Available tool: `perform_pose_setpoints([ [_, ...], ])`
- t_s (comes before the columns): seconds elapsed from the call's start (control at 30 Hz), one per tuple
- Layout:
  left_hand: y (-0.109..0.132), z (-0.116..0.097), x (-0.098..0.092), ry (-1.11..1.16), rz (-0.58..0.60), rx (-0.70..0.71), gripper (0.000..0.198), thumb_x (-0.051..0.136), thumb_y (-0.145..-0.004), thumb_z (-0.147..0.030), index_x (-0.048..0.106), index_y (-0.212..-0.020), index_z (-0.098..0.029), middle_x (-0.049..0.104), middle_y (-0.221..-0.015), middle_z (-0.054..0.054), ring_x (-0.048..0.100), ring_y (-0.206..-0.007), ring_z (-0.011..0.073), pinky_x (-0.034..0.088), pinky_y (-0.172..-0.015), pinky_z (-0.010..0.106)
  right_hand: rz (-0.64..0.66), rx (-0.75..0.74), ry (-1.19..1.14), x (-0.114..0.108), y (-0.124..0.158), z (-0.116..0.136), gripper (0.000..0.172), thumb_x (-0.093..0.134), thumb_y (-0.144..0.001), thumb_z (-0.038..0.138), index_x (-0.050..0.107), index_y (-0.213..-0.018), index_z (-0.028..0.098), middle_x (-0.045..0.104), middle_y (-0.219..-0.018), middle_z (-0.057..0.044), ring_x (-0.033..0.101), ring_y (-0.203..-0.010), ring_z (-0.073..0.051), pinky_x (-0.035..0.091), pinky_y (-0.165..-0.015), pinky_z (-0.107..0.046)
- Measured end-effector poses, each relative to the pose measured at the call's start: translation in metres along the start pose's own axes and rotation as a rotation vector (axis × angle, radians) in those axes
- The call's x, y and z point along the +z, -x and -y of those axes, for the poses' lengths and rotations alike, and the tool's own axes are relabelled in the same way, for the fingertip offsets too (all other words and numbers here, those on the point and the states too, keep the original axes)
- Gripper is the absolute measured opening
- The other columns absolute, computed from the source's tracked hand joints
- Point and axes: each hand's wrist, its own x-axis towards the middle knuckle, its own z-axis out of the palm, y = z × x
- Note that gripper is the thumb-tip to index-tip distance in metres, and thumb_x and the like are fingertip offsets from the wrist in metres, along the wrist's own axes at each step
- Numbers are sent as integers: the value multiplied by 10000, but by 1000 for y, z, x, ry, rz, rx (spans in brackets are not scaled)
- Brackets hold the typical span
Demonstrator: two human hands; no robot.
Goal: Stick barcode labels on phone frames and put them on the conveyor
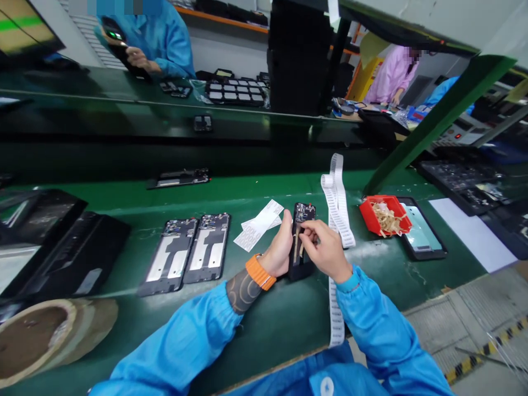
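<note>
My left hand (280, 247) holds an opened phone (303, 267) along its left side, thumb pointing up. The phone is tilted, its circuit board at the top and a tan strip (297, 240) showing along its inside. Over the middle of the phone, my right hand (324, 247) has its thumb and forefinger pinched together. What they hold, if anything, is too small to make out. To the left lie two more opened phones (208, 247) side by side, with silver batteries. White label sheets (259, 224) rest by my left hand, and a long label strip (336, 203) runs beside my right.
A red bin (371, 215) of tan scraps overlaps a dark tray (427, 231) at right. A green post (437, 126) rises behind it. Black trays (99, 247) and a large tape roll (78, 335) stand left. Another opened phone (183, 177) lies farther back. Co-workers sit across.
</note>
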Motion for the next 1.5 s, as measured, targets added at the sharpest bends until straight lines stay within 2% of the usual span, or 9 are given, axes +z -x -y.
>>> perform_pose_setpoints([
  [0.5, 3, 7, 4, -172, -168, 13, 570, 482, -916, -625, 660, -1179, -153, 739, -940, 88, 701, -877, 220, 550, -805, 310, 181, -20, 57, -10, -6, 3, 113, 515, -888, 158, 560, -810, 226, 590, -778, -7, 560, -708, -162, 448, -669, -273],
  [0.63, 1, -7, 3, -87, -201, 41, 558, 419, -935, -618, 671, -1111, -153, 738, -878, 86, 704, -737, 218, 577, -706, 338, 206, -57, -50, -47, -5, 2, 127, 498, -914, 219, 548, -798, 236, 617, -786, -1, 581, -713, -156, 464, -678, -267],
  [0.8, 3, -23, 4, -77, -209, 9, 631, 308, -942, -639, 654, -1081, -131, 736, -857, 121, 704, -683, 234, 589, -663, 400, -464, 344, 313, -147, -8, -76, 183, 440, -927, 267, 541, -784, 214, 621, -770, -42, 592, -734, -195, 449, -688, -310],
  [0.9, 5, -13, 4, -110, -23, -158, 688, 344, -905, -691, 670, -1082, -113, 738, -907, 158, 710, -710, 255, 587, -678, 410, -345, 584, 691, -182, -11, -134, 257, 487, -909, 301, 532, -678, 196, 624, -730, -106, 590, -782, -259, 437, -768, -396],
  [1.03, 10, 16, 3, -176, 156, -467, 720, 387, -877, -734, 701, -1019, -101, 728, -844, 170, 700, -676, 237, 574, -633, 348, -246, 540, 910, -198, -5, -164, 189, 517, -893, 290, 620, -851, 138, 651, -949, -194, 570, -963, -321, 417, -861, -482],
  [1.2, 11, 36, -1, -213, 134, -541, 754, 412, -857, -752, 699, -1054, -83, 698, -735, 144, 689, -634, 226, 575, -614, 340, -395, 299, 720, -175, 33, -112, 235, 546, -852, 213, 608, -1073, 160, 643, -1046, -137, 579, -924, -253, 459, -858, -427],
  [1.3, 5, 31, -3, -159, 101, -523, 796, 320, -891, -743, 688, -1112, -73, 702, -735, 152, 684, -606, 222, 574, -595, 342, -114, 133, 418, -121, 78, -68, 170, 525, -908, 256, 664, -987, 198, 688, -951, -83, 613, -901, -227, 495, -842, -394],
  [1.37, 2, 27, -3, -141, 97, -529, 840, 252, -901, -745, 677, -1152, -65, 710, -749, 169, 678, -576, 226, 566, -561, 343, 114, 70, 337, -84, 104, -52, 239, 561, -906, 270, 674, -1105, 203, 692, -1131, -105, 599, -1058, -257, 480, -927, -439],
  [1.5, -3, 25, -3, -138, 104, -530, 880, 209, -897, -755, 650, -1216, -64, 720, -770, 178, 684, -575, 239, 566, -560, 358, 202, 134, 412, -49, 120, -48, 314, 571, -922, 246, 660, -1221, 211, 645, -1308, -97, 531, -1202, -293, 424, -1007, -502],
])
